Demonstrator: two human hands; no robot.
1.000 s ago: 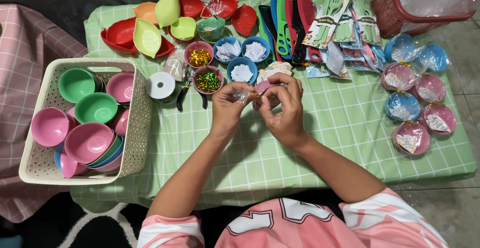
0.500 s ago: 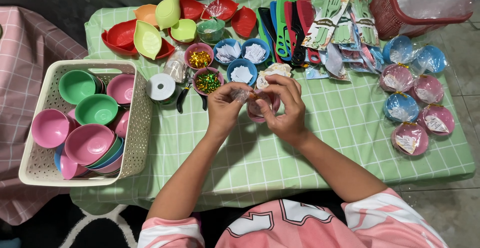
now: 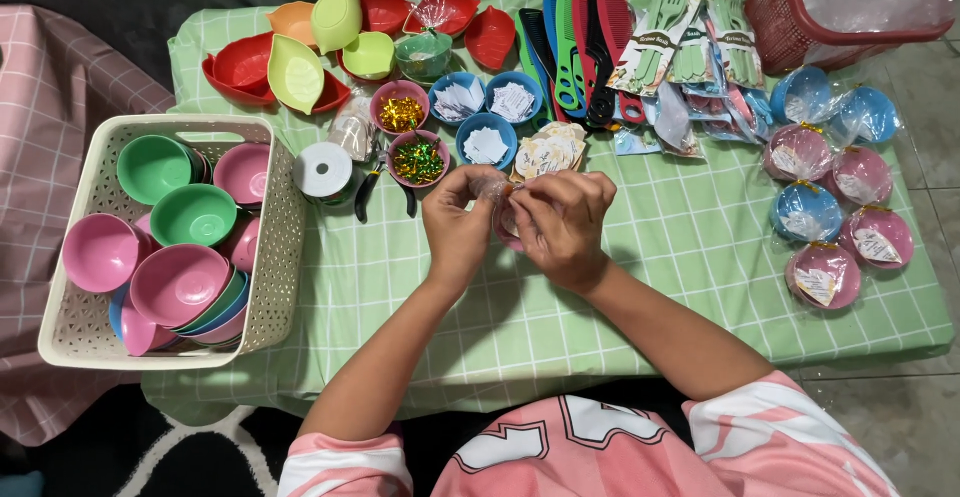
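My left hand (image 3: 457, 225) and my right hand (image 3: 562, 223) meet over the middle of the green checked tablecloth (image 3: 680, 257). Between them they pinch a small pink bowl wrapped in clear plastic (image 3: 505, 219), mostly hidden by the fingers. The fingertips of both hands grip the gathered plastic at the top of the bowl. Just beyond the hands sit small bowls of gold and green twist ties (image 3: 418, 157) and blue bowls of white paper tags (image 3: 487, 142).
A cream basket (image 3: 275, 247) of pink and green bowls stands at the left. Several wrapped pink and blue bowls (image 3: 825, 275) lie at the right. Combs (image 3: 580, 52), leaf-shaped dishes (image 3: 296, 72), a ribbon spool (image 3: 322, 169), pliers (image 3: 372, 185) and a red basket (image 3: 790, 27) line the far side.
The hands have stayed in the same spot, with the fingers shifting closer together on the plastic at the top of the wrapped bowl.
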